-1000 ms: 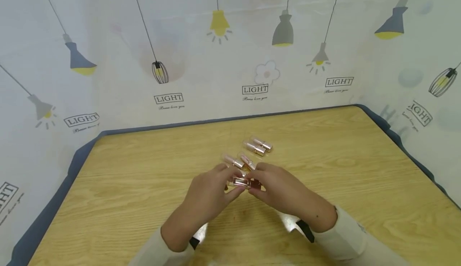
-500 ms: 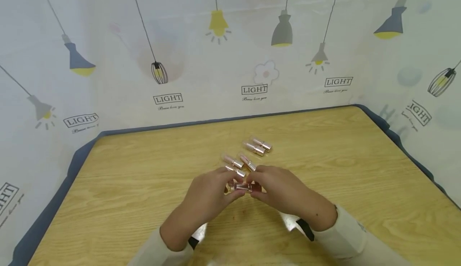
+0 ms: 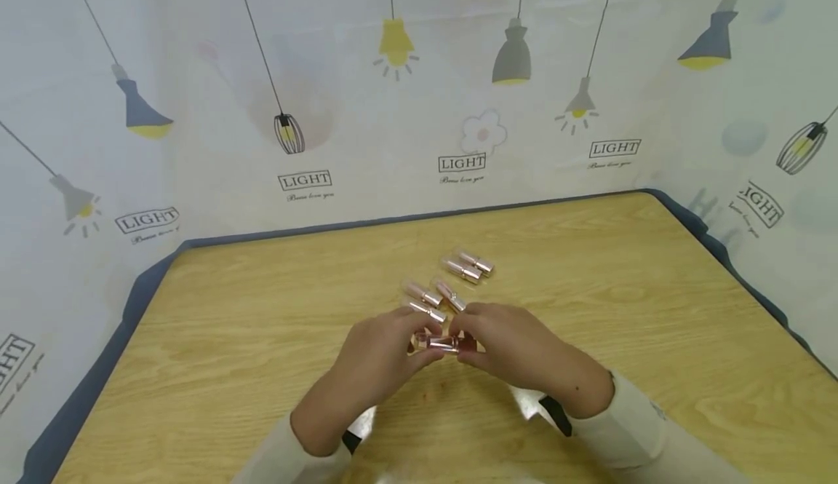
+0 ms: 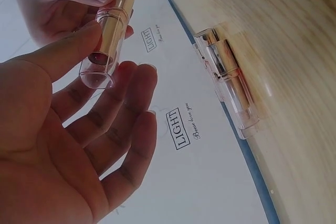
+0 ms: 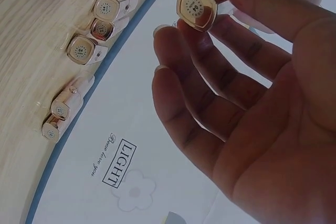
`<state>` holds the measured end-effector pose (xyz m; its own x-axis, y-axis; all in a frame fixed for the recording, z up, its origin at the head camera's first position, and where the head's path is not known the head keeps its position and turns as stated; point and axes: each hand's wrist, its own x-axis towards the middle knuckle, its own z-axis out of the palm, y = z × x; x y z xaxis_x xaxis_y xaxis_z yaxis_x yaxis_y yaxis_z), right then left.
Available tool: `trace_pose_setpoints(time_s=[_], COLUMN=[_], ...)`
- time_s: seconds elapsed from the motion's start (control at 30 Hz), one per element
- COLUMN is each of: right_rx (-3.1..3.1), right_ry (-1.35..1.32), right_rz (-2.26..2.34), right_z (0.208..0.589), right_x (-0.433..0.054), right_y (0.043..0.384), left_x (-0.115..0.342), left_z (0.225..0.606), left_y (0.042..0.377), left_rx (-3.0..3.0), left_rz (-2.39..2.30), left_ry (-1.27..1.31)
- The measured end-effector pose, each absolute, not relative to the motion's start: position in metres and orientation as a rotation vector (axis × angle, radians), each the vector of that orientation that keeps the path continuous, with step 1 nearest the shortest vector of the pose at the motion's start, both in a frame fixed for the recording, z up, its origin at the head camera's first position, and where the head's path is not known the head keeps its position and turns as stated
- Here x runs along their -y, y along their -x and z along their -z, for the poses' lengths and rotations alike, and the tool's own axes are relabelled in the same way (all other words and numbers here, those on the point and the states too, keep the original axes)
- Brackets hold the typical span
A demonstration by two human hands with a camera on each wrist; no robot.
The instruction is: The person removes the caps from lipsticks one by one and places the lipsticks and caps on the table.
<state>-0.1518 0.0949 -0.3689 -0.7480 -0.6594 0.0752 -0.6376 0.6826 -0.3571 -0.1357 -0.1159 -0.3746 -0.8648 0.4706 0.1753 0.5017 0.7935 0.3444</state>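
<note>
Both hands hold one lipstick between them, low in the middle of the head view. It has a shiny rose-gold body and a clear cap, which is on. My left hand pinches the capped end; in the left wrist view its other fingers spread loosely below the clear cap. At the opposite end, my right hand pinches the gold base, whose round label shows the number 04. Fingertips hide parts of the lipstick. Just beyond the hands lies a similar lipstick.
More capped lipsticks lie on the wooden table: a pair close by and another pair farther back. A white printed backdrop stands around the table's far and side edges.
The held lipstick has come slightly down in the head view and turned a little in the fingers. A lipstick behind it shows more fully. Both hands keep their pinch.
</note>
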Motion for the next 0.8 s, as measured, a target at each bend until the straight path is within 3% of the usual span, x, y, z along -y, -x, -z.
trace_pose_setpoints(time_s=[0.8], right_rx=[-2.859], right_ry=[1.045], right_rz=[0.449], right_z=[0.3708], right_x=[-0.1011], right_y=[0.159], left_x=[0.1184], left_z=[0.3726], left_y=[0.1388], left_rx=[2.954], left_rz=[0.599], left_ry=[0.722])
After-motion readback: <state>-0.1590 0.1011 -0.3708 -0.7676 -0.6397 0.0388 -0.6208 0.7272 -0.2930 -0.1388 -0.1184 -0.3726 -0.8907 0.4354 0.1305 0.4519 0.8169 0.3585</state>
